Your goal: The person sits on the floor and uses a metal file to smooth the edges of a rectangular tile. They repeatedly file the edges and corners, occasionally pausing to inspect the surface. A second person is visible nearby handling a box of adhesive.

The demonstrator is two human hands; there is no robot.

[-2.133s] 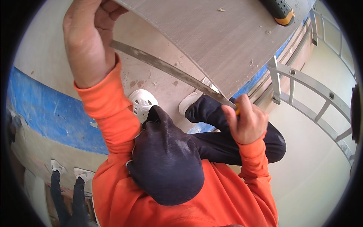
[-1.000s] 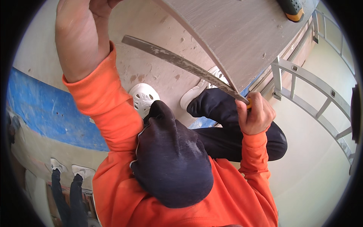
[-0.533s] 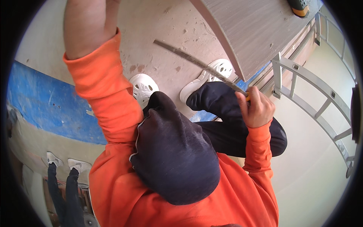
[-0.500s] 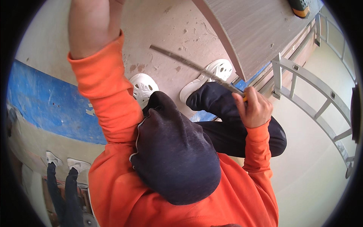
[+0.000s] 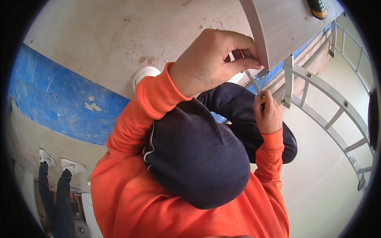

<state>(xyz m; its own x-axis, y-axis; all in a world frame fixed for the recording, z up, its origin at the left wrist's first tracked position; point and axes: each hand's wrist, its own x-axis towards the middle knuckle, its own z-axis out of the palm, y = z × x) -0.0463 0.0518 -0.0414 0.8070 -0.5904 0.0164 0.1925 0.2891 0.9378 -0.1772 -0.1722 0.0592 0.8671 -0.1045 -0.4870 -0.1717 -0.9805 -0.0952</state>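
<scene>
My left hand point(image 5: 216, 61) reaches across to the near corner of a grey-brown board point(image 5: 279, 33). Its thumb and fingers are closed together at the board's edge; the fingertips are partly hidden. My right hand point(image 5: 270, 115) is wrapped around the yellow-orange handle of a long, narrow grey blade tool point(image 5: 254, 82), a saw or a rasp. The blade points up and left from my right fist, just below the board's corner, and its far part is hidden behind my left hand.
A black-and-yellow tool point(image 5: 318, 11) lies on the board. To the right is a metal ladder point(image 5: 331, 93). Crumbs and scraps dot the floor point(image 5: 119, 47). A blue strip point(image 5: 71, 99) runs along the left. Another person's legs point(image 5: 59, 190) stand at the lower left.
My left hand has swung down and right to the board's corner. The blade has turned from a leftward slant to a steeper one, near the board's underside.
</scene>
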